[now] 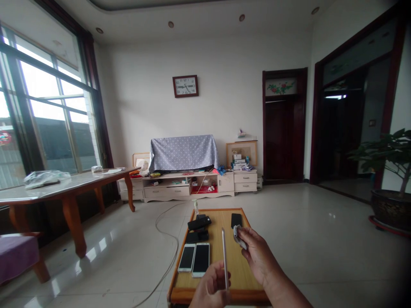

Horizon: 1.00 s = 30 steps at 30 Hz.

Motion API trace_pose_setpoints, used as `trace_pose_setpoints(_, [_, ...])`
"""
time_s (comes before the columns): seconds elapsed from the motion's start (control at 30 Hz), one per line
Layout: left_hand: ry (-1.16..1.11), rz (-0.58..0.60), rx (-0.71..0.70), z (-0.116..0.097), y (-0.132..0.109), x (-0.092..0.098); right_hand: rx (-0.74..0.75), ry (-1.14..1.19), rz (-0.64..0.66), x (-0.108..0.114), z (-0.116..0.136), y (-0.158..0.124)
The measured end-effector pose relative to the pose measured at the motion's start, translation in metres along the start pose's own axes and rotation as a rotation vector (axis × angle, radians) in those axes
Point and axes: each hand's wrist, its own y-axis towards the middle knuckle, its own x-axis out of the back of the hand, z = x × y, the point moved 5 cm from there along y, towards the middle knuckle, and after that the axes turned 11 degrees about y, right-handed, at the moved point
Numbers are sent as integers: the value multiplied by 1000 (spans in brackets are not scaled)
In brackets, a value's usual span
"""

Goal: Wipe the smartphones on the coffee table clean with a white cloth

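Observation:
My left hand (213, 284) holds a phone (224, 256) upright, its thin pinkish edge facing me, above the near part of a low wooden table (236, 273). To its right, my right hand (258, 252) pinches a crumpled greyish-white cloth (239, 238), apart from the phone. Two white-framed phones (201, 259) with dark screens lie side by side on the left of the table. Behind them are several black phones or cases (199, 223). A single black phone (236, 220) lies at the far right, just beyond the cloth.
A small pump bottle (196, 207) stands by the table's far left corner. A cable (173, 233) runs over the floor on the left. Further off are a larger table (109, 175), a white cabinet (167, 190) with a cloth-covered object, and a potted plant (393, 203) at right.

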Motion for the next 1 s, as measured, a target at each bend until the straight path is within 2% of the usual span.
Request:
trace_pose_setpoints(0.1, [-270, 17, 24, 1, 0, 2, 100, -47, -9, 2, 1, -2])
trace_pose_setpoints(0.27, [-567, 59, 87, 11, -6, -2, 316, -172, 72, -11, 8, -4])
trace_pose_setpoints(0.43, [-672, 171, 157, 6, -4, -10, 499, -416, 89, -23, 6, -19])
trace_pose_setpoints(0.57, [-708, 163, 152, -4, -2, -7, 616, -726, 177, -29, -10, -35])
trace_pose_setpoints(0.63, [-704, 164, 138, -11, -3, -7, 554, -691, 111, -22, -17, -33])
trace_pose_setpoints(0.7, [-692, 180, 131, -16, -4, -8, 419, -544, 38, -12, -23, -26])
trace_pose_setpoints(0.87, [-737, 211, 174, -13, -8, -11, 20, -148, 78, -7, -34, -19])
trace_pose_setpoints(1.0, [-790, 158, 188, -8, -8, -11, -128, 45, 42, -7, -35, -26])
